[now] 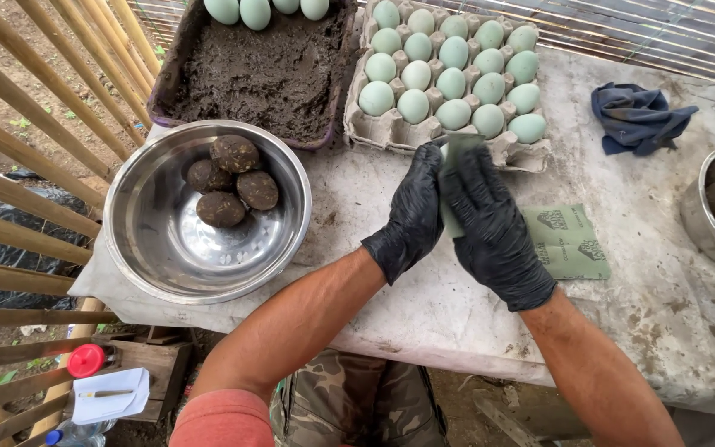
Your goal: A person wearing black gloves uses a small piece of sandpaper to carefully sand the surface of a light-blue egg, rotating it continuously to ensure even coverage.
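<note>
While both gloved hands meet over a stained grey table (655,314), left hand (411,217) and right hand (494,225) pressed around a green sheet (459,147), perhaps wrapping an egg, egg tray (391,132) just beyond, steel bowl (159,240) left, bamboo slats (26,165) alongside

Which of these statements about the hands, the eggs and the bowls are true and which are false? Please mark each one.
1. Both hands wear black gloves. True: left hand, right hand.
2. The hands hold a green sheet between them. True.
3. The steel bowl at the left holds pale green eggs. False: it holds four mud-coated balls; the pale eggs sit in the carton.
4. The blue cloth lies inside the mud tray. False: it lies on the table, at the far right.
5. Another green sheet lies on the table beside the right hand. True.
</note>
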